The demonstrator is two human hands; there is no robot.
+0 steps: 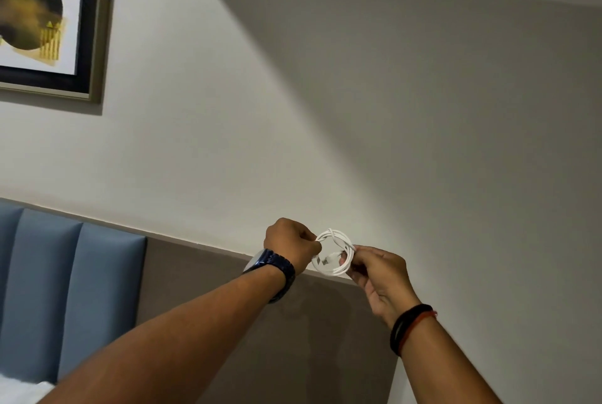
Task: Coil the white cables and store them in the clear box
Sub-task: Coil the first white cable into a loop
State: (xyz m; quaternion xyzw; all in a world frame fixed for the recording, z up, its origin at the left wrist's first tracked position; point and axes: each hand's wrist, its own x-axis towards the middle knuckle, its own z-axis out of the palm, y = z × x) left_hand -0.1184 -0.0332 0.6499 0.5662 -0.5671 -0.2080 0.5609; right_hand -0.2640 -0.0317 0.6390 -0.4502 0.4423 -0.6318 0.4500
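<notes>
A white cable point(338, 238) is wound into a small round coil, held up in the air in front of the wall. My left hand point(291, 245), with a dark blue watch on the wrist, pinches the coil's left side. My right hand point(378, 270), with black and red bands on the wrist, grips the coil's right side, and a white plug end shows inside the loop. The clear box is out of view.
A blue padded headboard point(65, 299) stands at lower left beside a grey-brown wall panel point(293, 354). A framed picture point(49, 22) hangs at upper left. A bit of white bedding point(19, 390) shows in the bottom left corner.
</notes>
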